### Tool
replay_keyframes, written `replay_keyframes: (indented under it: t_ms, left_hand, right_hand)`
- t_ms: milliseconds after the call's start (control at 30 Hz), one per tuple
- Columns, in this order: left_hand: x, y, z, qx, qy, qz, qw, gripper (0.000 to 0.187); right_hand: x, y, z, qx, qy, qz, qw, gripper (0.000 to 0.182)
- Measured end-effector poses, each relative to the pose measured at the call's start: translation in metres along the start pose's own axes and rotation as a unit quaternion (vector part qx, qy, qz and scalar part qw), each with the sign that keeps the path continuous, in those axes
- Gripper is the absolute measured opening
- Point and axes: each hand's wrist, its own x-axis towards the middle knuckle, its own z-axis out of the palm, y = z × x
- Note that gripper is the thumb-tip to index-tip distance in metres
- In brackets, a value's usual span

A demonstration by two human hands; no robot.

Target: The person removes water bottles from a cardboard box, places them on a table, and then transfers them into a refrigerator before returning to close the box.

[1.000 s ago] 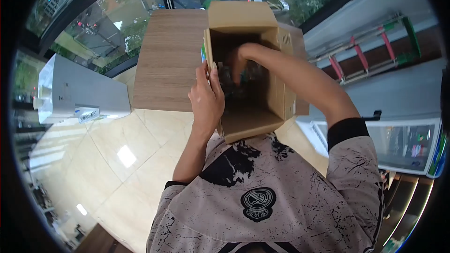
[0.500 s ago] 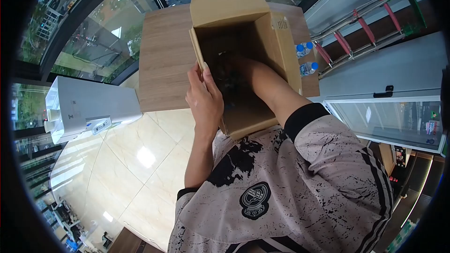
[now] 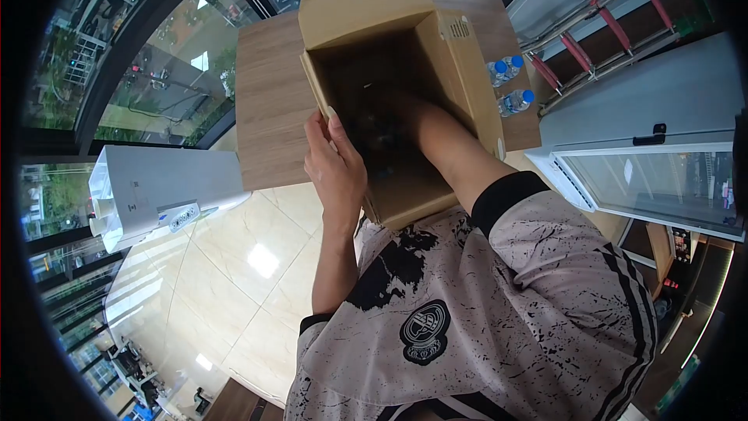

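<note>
An open cardboard box point(image 3: 460, 70) stands on the wooden table, its far flap raised. My left hand point(image 3: 336, 160) grips the box's left side, thumb at the top edge and fingers along the outside. My right arm reaches deep into the box. In its dark interior my right hand point(image 3: 392, 106) is barely visible, and its fingers are lost in shadow. Some dark, indistinct shapes with faint glints lie near that hand; I cannot make out what they are.
Several water bottles point(image 3: 515, 102) with blue caps stand right of the box on the table point(image 3: 269, 101). A red-and-silver ladder point(image 3: 596, 27) leans at the right, above a glass-doored cabinet point(image 3: 654, 183). A white appliance point(image 3: 167, 191) stands left of the table, near the windows.
The view has shifted slightly, so the surroundings sit a little differently in the frame. My left hand stays on the box side and my right arm stays inside.
</note>
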Motion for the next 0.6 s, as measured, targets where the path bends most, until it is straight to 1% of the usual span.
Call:
replay_keyframes:
  t_ms: [33,167,333,600]
  left_hand:
    - [0.0002,0.0001,-0.0004,0.003,-0.008,-0.010,1.000,0.029]
    - [0.0018,-0.0018,0.0013,0.002,0.001,0.000,1.000,0.029]
    - [0.0023,-0.0020,0.0014,0.001,-0.010,-0.008,1.000,0.027]
    - [-0.0029,-0.0020,0.0047,-0.016,0.009,0.002,1.000,0.027]
  right_hand:
    - [0.0026,0.0001,0.0013,0.000,0.000,0.001,1.000,0.042]
    - [0.0078,0.0011,0.0059,-0.002,0.005,0.001,1.000,0.040]
    - [0.0102,0.0040,0.0083,-0.005,0.015,-0.002,1.000,0.037]
    - [0.0030,0.0043,0.0097,-0.012,0.018,0.000,1.000,0.034]
